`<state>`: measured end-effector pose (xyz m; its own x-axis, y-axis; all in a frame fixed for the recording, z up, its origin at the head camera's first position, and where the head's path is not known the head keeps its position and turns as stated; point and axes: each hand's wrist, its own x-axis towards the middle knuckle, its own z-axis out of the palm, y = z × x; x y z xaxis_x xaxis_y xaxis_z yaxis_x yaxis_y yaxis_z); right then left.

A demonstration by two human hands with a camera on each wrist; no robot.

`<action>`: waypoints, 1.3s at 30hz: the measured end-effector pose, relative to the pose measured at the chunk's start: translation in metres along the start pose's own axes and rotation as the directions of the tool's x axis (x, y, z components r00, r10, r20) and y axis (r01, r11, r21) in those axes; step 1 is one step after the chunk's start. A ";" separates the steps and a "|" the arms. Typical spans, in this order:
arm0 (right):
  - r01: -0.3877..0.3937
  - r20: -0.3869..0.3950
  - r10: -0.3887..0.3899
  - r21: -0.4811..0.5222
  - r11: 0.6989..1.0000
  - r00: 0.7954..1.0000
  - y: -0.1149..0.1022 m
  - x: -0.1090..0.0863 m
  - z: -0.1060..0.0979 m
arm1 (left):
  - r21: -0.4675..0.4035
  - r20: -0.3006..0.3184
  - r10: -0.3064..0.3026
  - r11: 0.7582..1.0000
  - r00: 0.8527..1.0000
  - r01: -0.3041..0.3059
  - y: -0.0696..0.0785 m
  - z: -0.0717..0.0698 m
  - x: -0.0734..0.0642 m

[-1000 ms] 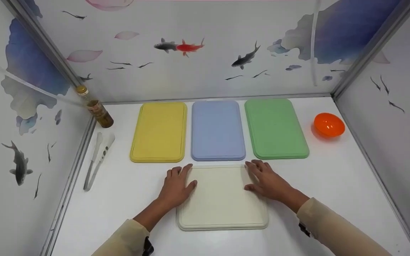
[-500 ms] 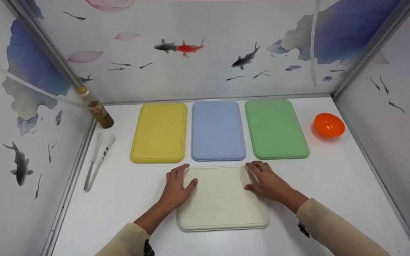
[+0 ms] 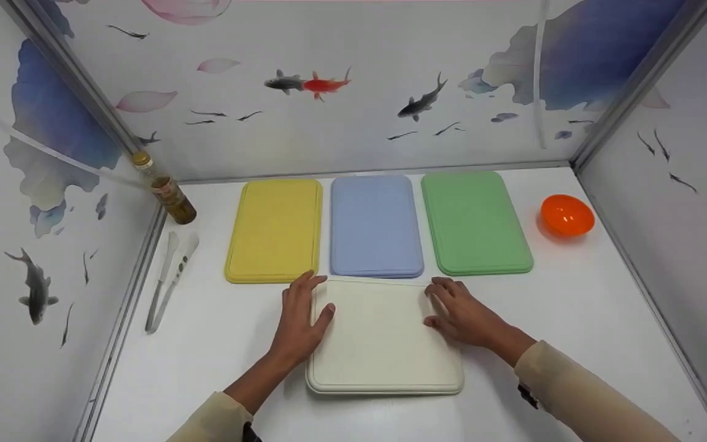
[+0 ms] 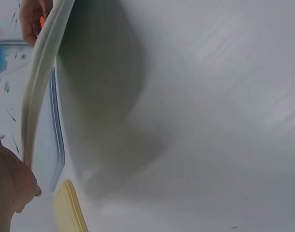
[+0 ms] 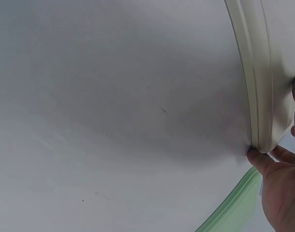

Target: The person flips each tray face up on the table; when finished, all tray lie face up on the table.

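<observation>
A cream cutting board lies crosswise in front of the person in the head view. The left hand grips its upper left edge, thumb over the top face and fingers round the rim. In the left wrist view the near side of the board is raised off the table, with a shadow beneath. At the upper right corner the right hand holds the board with fingers bent over the edge and thumb on top. In the right wrist view the little finger of the right hand touches the board's corner.
Behind the cream board stand in a row a yellow board, a blue board and a green board. An orange bowl sits at right. Tongs and a brown bottle are at left, near the side wall.
The left hand has moved up and slightly left, raising the cream board's left far corner towards the blue board. The right hand has hardly moved.
</observation>
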<state>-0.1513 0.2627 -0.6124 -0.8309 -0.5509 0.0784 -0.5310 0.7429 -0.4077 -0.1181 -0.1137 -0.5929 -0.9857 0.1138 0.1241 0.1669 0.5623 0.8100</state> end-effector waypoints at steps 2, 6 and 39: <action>0.000 0.008 0.000 0.007 1.000 1.000 0.000 0.000 -0.001 | -0.018 -0.003 0.020 1.000 1.000 -0.020 0.003 -0.003 0.000; -0.003 0.016 0.003 0.021 1.000 1.000 0.000 0.000 0.000 | -0.067 -0.003 0.052 0.996 0.999 -0.052 0.007 -0.011 0.000; -0.018 0.081 0.003 0.182 0.983 0.997 -0.016 0.013 0.001 | -0.306 -0.163 0.456 0.820 0.875 -0.484 0.032 -0.038 0.021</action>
<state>-0.1531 0.2433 -0.6059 -0.8162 -0.5778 0.0033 -0.4771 0.6708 -0.5678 -0.1341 -0.1245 -0.5421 -0.7899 0.2221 0.5716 0.6075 0.1555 0.7790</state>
